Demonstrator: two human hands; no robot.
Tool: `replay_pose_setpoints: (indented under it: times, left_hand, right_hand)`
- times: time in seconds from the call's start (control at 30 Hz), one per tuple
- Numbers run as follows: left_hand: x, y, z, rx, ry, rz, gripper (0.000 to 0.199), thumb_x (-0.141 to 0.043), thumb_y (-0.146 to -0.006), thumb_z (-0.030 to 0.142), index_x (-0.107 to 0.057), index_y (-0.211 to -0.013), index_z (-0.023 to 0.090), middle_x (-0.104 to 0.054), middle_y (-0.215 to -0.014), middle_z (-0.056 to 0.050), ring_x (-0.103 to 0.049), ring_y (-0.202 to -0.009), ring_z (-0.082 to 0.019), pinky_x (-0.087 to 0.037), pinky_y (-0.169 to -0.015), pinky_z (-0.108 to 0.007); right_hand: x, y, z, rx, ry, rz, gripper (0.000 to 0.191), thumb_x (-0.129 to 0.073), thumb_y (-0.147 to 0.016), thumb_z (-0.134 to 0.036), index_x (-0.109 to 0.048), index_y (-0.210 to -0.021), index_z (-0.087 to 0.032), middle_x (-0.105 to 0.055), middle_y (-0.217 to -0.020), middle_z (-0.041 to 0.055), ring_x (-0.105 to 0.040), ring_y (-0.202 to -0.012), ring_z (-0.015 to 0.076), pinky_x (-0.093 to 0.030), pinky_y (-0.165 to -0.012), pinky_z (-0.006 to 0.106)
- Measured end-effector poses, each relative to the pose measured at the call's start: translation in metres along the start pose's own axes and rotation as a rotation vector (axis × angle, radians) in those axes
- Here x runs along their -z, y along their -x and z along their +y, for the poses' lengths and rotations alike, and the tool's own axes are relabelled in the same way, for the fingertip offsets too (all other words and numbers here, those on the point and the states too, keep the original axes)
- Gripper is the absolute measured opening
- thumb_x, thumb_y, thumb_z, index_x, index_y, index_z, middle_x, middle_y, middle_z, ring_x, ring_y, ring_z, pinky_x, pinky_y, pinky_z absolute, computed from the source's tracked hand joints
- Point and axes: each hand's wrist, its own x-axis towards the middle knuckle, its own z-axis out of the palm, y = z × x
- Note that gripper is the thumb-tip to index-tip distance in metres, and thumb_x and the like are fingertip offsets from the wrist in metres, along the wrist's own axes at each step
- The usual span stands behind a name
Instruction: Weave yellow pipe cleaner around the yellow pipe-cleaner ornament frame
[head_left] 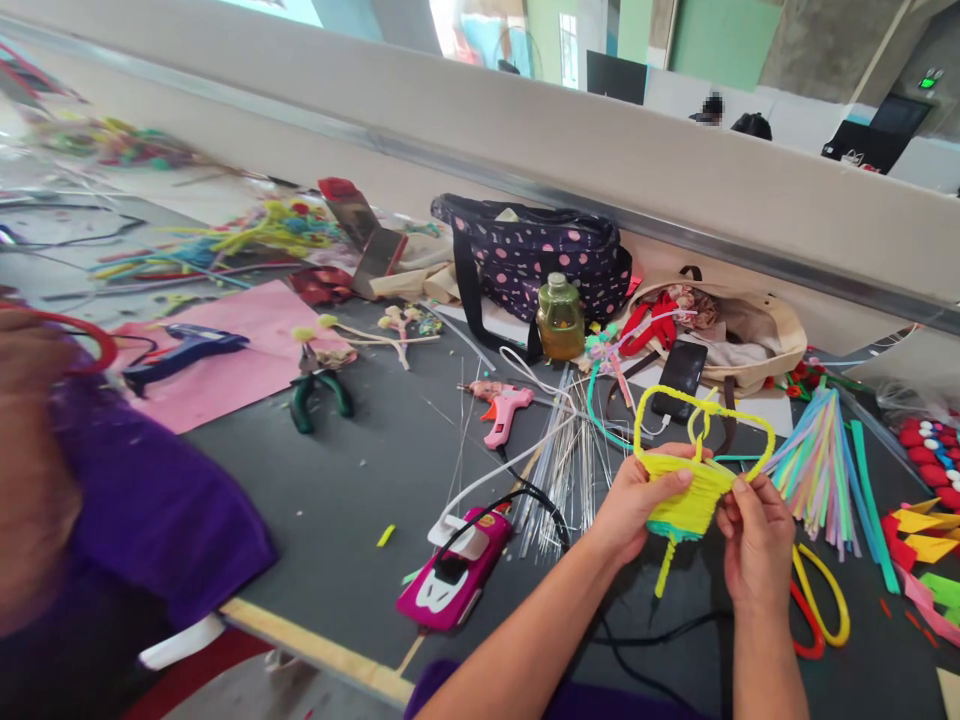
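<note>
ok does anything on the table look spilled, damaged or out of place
Nothing looks clearly spilled or damaged. Slightly odd: a yellow scrap lies alone on the tabletop, apart from the yellow pipe-cleaner piece in the left hand and right hand, and thin metal wires splay loosely beside the pink glue gun.

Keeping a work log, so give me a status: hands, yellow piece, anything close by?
Left hand gripping yellow piece. Right hand pinching its edge. Teal band near bottom. Red-yellow loop handles nearby, phone beyond.
</note>
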Motion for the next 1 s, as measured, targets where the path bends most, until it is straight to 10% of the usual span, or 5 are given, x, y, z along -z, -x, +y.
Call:
replay_pose_setpoints:
  times: [1.0]
  left_hand:
    - [-0.0056, -0.0002, -0.004, -0.003, 0.053, 0.103, 0.036, -0.082, -0.058, 0.022, -0.071, -0.091, 0.011, -0.072, -0.085, -0.01, -0.066, -0.071, -0.02, -0.052, -0.071, -0.032]
  right_hand:
    - [0.0015, 0.0034, -0.0062, -0.09, -0.013, -0.034, 0.028, -0.073, -0.068, -0.037, -0.059, -0.083, -0.018, -0.049, -0.057, -0.0056, -0.041, -0.046, 0.0066, -0.03, -0.036, 0.016]
